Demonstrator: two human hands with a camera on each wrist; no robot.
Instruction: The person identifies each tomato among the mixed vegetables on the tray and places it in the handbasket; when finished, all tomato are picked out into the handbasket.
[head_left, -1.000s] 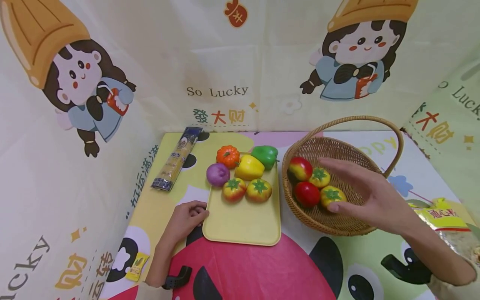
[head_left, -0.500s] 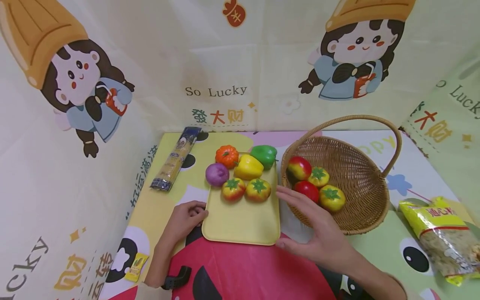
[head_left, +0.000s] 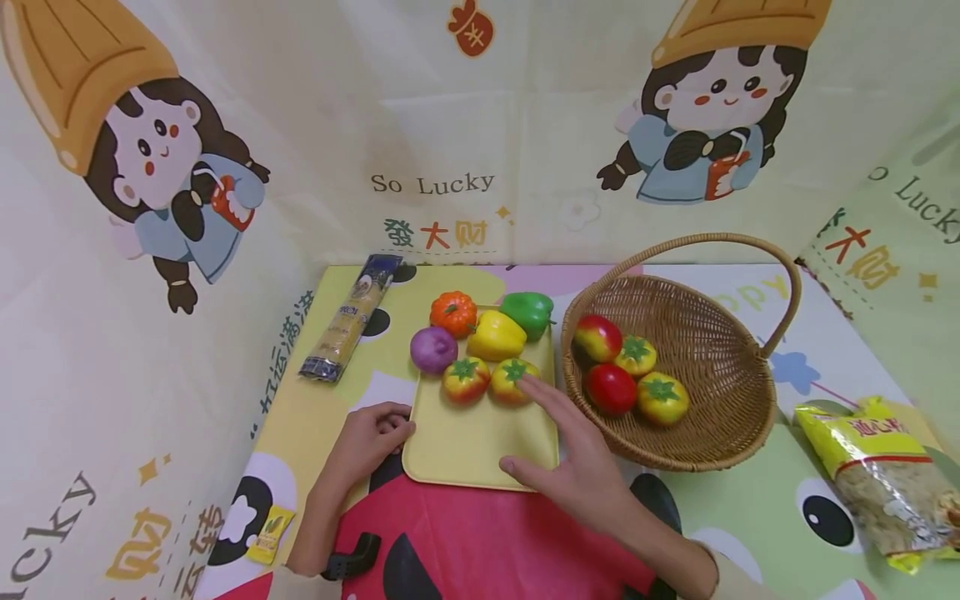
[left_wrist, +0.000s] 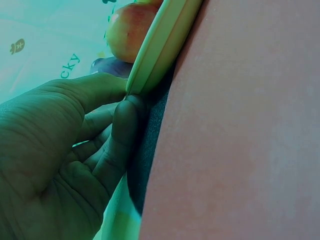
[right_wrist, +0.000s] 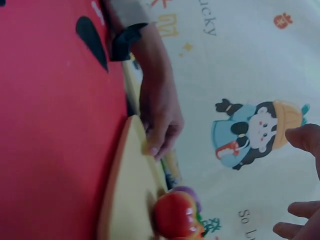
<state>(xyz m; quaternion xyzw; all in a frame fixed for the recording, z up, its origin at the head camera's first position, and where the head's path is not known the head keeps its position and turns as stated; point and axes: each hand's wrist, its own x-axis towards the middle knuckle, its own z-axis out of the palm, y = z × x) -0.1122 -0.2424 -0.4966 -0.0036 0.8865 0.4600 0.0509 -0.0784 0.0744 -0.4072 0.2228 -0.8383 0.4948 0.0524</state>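
My left hand (head_left: 371, 437) pinches the left rim of a yellow tray (head_left: 465, 450) between thumb and finger, as the left wrist view shows at the tray edge (left_wrist: 160, 55). My right hand (head_left: 581, 467) is over the tray's right side, thumb and fingers spread, holding nothing. Its fingertips overlap the right red-yellow tomato (head_left: 508, 388) in the head view. Beside that lies another tomato (head_left: 463, 387). Behind them are a yellow bell pepper (head_left: 495, 336), a green bell pepper (head_left: 531, 312), an orange pumpkin (head_left: 453, 313) and a purple onion (head_left: 433, 350).
A wicker basket (head_left: 720, 375) with a tall handle stands right of the tray, holding several red and yellow fruits (head_left: 611, 389). A spaghetti pack (head_left: 351, 321) lies at the back left. A pasta bag (head_left: 881, 483) lies far right, a small yellow packet (head_left: 270, 533) front left.
My right hand has moved left, from over the basket to over the tray's right side, fingers still spread. My left hand stays at the tray's left rim.
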